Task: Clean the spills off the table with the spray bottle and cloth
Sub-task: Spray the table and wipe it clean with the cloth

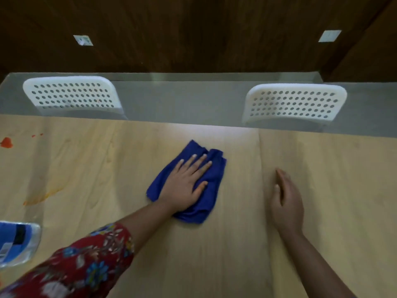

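A crumpled blue cloth (pixel 211 168) lies in the middle of the light wooden table (pixel 129 160). My left hand (pixel 185 183) presses flat on the cloth with straight, spread fingers. To its right, my right hand (pixel 286 201) rests edge-on on the bare tabletop, fingers straight and holding nothing. A red spill (pixel 6 143) with small red drops sits at the far left edge. An orange smear (pixel 43 195) streaks the table lower left. A clear bottle with a blue label (pixel 16 241) lies at the left edge, partly cut off.
Two white perforated chair backs, one (pixel 73 95) at the left and one (pixel 295 103) at the right, stand behind the table's far edge. A grey floor strip and a dark wooden wall lie beyond them.
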